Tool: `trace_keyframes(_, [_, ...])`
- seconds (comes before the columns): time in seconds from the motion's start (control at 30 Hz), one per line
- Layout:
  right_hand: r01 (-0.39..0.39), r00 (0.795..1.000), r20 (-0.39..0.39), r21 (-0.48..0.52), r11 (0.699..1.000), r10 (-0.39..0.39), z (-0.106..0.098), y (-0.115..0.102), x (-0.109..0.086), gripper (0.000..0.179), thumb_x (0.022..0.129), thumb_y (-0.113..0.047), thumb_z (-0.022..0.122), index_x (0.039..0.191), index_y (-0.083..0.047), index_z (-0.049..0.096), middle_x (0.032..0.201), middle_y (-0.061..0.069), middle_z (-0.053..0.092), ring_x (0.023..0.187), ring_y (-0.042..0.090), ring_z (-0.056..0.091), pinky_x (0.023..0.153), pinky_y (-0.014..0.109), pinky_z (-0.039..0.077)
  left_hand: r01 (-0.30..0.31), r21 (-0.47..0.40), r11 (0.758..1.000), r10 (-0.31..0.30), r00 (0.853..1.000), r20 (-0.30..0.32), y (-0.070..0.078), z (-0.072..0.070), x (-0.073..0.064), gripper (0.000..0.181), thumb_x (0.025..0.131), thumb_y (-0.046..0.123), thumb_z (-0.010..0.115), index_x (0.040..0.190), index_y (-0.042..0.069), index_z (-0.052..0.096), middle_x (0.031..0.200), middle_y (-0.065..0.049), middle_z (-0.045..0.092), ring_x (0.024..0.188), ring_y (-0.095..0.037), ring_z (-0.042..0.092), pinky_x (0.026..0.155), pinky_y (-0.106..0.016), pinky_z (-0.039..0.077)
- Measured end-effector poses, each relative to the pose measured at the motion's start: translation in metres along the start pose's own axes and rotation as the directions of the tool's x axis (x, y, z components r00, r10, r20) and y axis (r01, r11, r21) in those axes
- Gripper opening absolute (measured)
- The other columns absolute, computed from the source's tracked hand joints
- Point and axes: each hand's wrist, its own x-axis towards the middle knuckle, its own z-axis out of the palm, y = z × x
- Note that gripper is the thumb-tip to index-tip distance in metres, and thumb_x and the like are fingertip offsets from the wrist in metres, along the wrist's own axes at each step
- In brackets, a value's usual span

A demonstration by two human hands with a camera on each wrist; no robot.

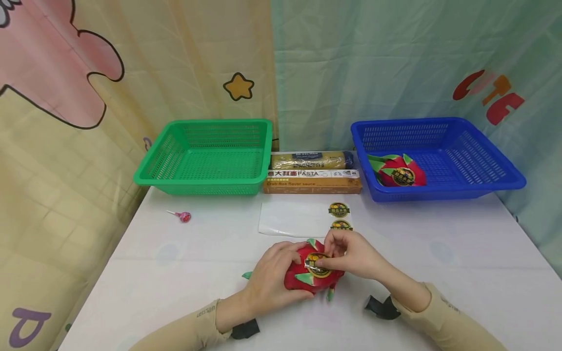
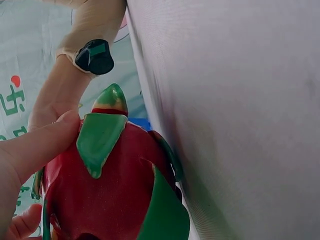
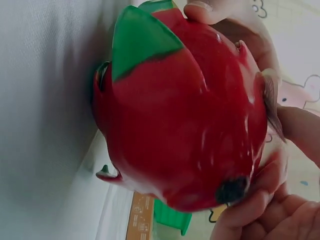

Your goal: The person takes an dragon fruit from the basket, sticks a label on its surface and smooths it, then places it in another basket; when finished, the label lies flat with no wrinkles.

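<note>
On the white table, my left hand holds a red toy dragon fruit with green-tipped scales, fingers and thumb curled around its side. A round black-and-gold fruit sticker lies on the fruit's upper face. My right hand pinches this sticker near its edge, the thumb over it. In the right wrist view, one sticker edge stands off the red skin beside the thumb. The left wrist view shows the left thumb against the fruit. The fruit hides part of the left fingers.
Behind the hands lies a white sticker sheet bearing two round stickers. A green basket stands back left, a blue basket back right with another dragon fruit. Between them are a pasta box and a spaghetti pack. A lollipop lies left.
</note>
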Motion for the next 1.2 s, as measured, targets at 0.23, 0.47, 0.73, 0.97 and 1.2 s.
trace_keyframes(0.23, [0.002,0.997,0.074,-0.015,1.0,-0.001,-0.001,0.007,0.005,0.043,0.073,-0.032,0.081,0.094,-0.009,0.051,0.091,0.003,0.054,0.09,0.022,0.052,0.072,0.033,0.047,0.069,-0.092,0.993,-0.065,0.997,0.041,0.001,-0.003,0.003,0.078,0.067,0.056,0.078,0.125,0.015,0.045,0.137,0.004,0.045,0.12,-0.009,0.041,0.094,-0.032,0.042])
trace_keyframes(0.47, [0.0,0.976,0.217,0.106,0.994,-0.023,0.001,0.02,0.013,0.064,0.083,-0.03,0.071,0.133,-0.004,0.039,0.135,0.016,0.043,0.124,0.04,0.042,0.094,0.057,0.039,0.261,-0.108,0.959,-0.248,0.962,0.117,0.0,-0.008,0.015,0.071,0.083,0.062,0.055,0.131,0.011,0.048,0.117,0.004,0.058,0.104,-0.008,0.05,0.075,-0.024,0.05])
trace_keyframes(0.73, [0.005,0.942,0.332,0.143,0.99,-0.053,0.0,0.025,0.014,0.06,0.088,-0.027,0.066,0.14,-0.015,0.038,0.137,0.01,0.043,0.115,0.028,0.051,0.09,0.039,0.046,0.369,-0.118,0.922,-0.337,0.914,0.228,-0.007,-0.009,0.021,0.063,0.077,0.067,0.06,0.119,0.021,0.054,0.109,0.01,0.061,0.094,-0.005,0.056,0.077,-0.027,0.047])
trace_keyframes(0.97, [-0.018,0.96,0.28,0.12,0.993,-0.016,0.014,0.019,0.009,0.043,0.094,-0.031,0.056,0.135,-0.023,0.044,0.119,0.003,0.055,0.105,0.021,0.054,0.082,0.033,0.049,0.414,-0.206,0.887,-0.347,0.89,0.296,-0.005,-0.007,0.022,0.063,0.074,0.065,0.065,0.115,0.02,0.048,0.094,0.01,0.06,0.071,0.001,0.058,0.053,-0.015,0.048])
trace_keyframes(1.2, [-0.056,0.989,0.147,0.184,0.981,0.029,0.028,0.013,0.004,0.037,0.094,-0.031,0.056,0.128,-0.019,0.051,0.118,0.006,0.057,0.103,0.022,0.056,0.078,0.032,0.051,0.39,-0.207,0.897,-0.337,0.908,0.25,-0.003,-0.002,0.02,0.064,0.073,0.065,0.066,0.114,0.019,0.049,0.09,0.01,0.059,0.068,0.0,0.057,0.051,-0.015,0.047])
